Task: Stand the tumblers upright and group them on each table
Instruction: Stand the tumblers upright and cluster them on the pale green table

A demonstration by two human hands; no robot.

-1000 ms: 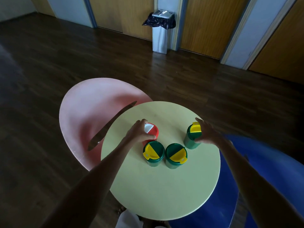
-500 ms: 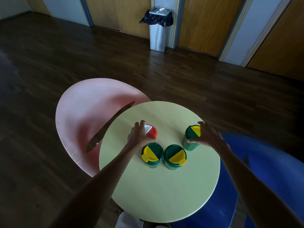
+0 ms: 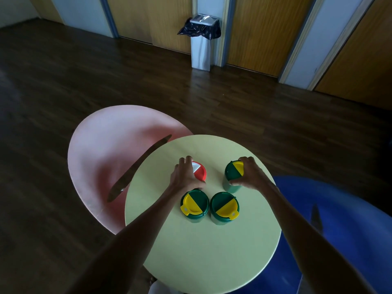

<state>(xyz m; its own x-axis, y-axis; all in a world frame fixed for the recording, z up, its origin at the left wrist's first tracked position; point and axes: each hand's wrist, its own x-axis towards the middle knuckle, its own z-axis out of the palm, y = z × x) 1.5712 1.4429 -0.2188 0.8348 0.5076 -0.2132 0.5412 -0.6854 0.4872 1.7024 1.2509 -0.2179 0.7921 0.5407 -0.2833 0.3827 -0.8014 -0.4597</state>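
Left hand [image 3: 184, 177] grips the red tumbler [image 3: 200, 174] at frame centre; right hand [image 3: 250, 175] grips a green tumbler [image 3: 233, 177] beside it. Two green-and-yellow tumblers [image 3: 194, 205] stand upright, touching, just below on the round table [image 3: 201, 251].

**A dim room with dark boards and three round tops**

I look down on a dark wooden floor [image 3: 63, 92] of long planks that shines faintly near the far wall. That wall alternates warm wooden panels [image 3: 152, 18] with pale grey-blue wall strips [image 3: 80, 11] edged in blue and light trim. A slim white waste bin [image 3: 200, 54] stands against it, lined with a black bag [image 3: 197, 31] under a metal lid. Close below me is a round pale-green counter [image 3: 201, 262]. It overlaps a round pink table [image 3: 106, 149] on my left and a round blue table [image 3: 343, 240] on my right.
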